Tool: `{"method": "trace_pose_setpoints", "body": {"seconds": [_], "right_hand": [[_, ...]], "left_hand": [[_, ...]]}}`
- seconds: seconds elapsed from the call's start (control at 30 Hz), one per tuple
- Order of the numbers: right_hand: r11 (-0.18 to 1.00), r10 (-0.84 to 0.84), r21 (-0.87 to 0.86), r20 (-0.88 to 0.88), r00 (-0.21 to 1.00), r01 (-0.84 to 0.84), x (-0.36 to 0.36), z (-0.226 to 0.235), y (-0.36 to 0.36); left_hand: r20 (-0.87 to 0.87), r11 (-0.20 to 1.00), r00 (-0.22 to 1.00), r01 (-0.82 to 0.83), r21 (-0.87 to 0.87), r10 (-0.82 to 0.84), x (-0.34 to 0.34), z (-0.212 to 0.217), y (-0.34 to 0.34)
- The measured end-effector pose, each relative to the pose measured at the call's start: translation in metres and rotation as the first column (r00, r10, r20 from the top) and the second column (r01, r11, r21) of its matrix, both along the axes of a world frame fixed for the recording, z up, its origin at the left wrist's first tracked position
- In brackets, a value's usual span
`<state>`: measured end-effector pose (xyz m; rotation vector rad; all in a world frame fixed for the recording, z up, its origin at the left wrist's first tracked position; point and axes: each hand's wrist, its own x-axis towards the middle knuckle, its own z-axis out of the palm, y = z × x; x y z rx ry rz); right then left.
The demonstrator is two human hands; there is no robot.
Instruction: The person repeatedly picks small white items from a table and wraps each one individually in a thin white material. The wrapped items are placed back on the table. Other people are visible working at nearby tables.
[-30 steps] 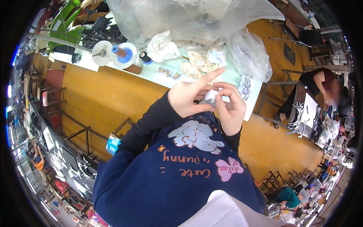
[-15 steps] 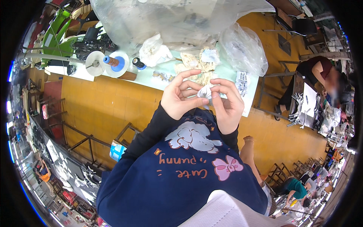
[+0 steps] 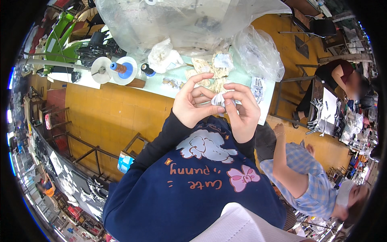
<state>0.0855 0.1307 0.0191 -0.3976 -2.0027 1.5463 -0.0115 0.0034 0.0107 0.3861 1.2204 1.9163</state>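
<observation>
A small crumpled white piece of fabric or paper [image 3: 219,99] sits between my two hands, held up in front of my chest. My left hand [image 3: 194,103] pinches its left side with thumb and fingers, index finger raised. My right hand [image 3: 243,111] grips its right side, fingers curled over it. Just beyond the hands, on the pale green table [image 3: 169,86], lies a heap of cream lace-like pieces [image 3: 209,72].
Large clear plastic bags [image 3: 181,24] and a smaller bag [image 3: 260,52] cover the table. A blue thread spool [image 3: 121,68] and a dark spool [image 3: 147,69] stand at its left. A person in a blue checked shirt [image 3: 306,177] sits at my right; another person [image 3: 342,78] sits further back.
My hands have dropped slightly and come closer together around the white piece. The person in the checked shirt has come into view at lower right.
</observation>
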Motion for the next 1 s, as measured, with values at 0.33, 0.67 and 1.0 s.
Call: {"method": "trace_pose_setpoints", "body": {"seconds": [0.33, 0.67, 1.0], "right_hand": [[0.997, 0.028, -0.077, 0.06, 0.998, -0.023, 0.0036, -0.0013, -0.0015], [0.997, 0.048, 0.058, 0.051, 0.998, -0.051, 0.0054, 0.0015, -0.0001], [0.997, 0.058, 0.052, 0.046, 0.997, -0.06, 0.008, 0.0037, -0.0042]], "left_hand": [[-0.039, 0.999, 0.999, -0.017, -0.041, 0.015, 0.0015, 0.0041, -0.0011], [-0.108, 0.995, 0.993, -0.049, -0.086, 0.039, 0.0053, 0.0047, -0.003], [-0.166, 0.993, 0.985, -0.06, -0.105, 0.042, 0.0069, 0.0061, -0.007]]}}
